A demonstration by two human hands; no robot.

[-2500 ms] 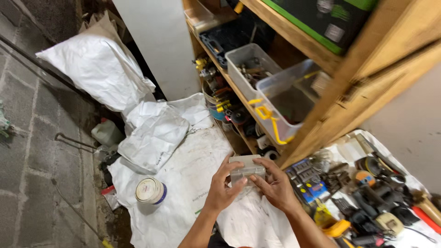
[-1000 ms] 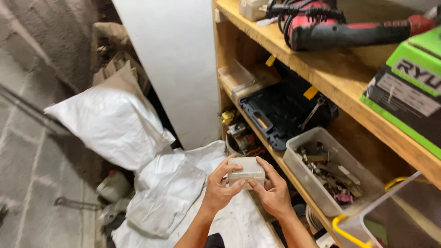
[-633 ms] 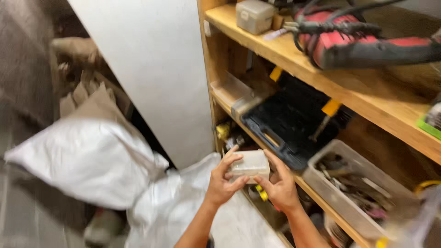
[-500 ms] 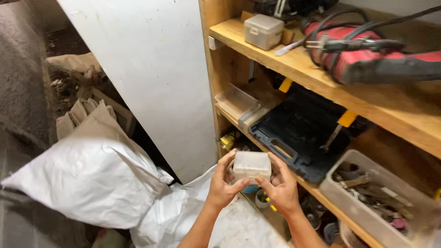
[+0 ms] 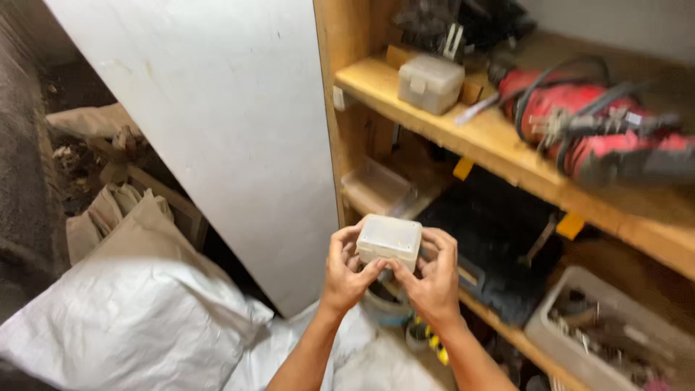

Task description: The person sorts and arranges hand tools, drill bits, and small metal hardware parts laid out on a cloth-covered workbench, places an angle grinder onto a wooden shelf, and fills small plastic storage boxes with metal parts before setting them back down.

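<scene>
Now, your hands: both hold the small box (image 5: 389, 240) before the shelf (image 5: 463, 137).
Left hand (image 5: 345, 269): fingers closed on its left side.
Right hand (image 5: 434, 279): fingers closed on its right side.
Same kind of box (image 5: 430, 83): upper shelf, near left edge.

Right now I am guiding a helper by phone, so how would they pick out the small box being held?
Find the wooden shelving on the right, beside the leaning white board. In front of its lower shelf, the left hand and right hand grip a small pale plastic box. A similar box sits on the upper shelf, but this one is off the shelf, between both hands.
</scene>
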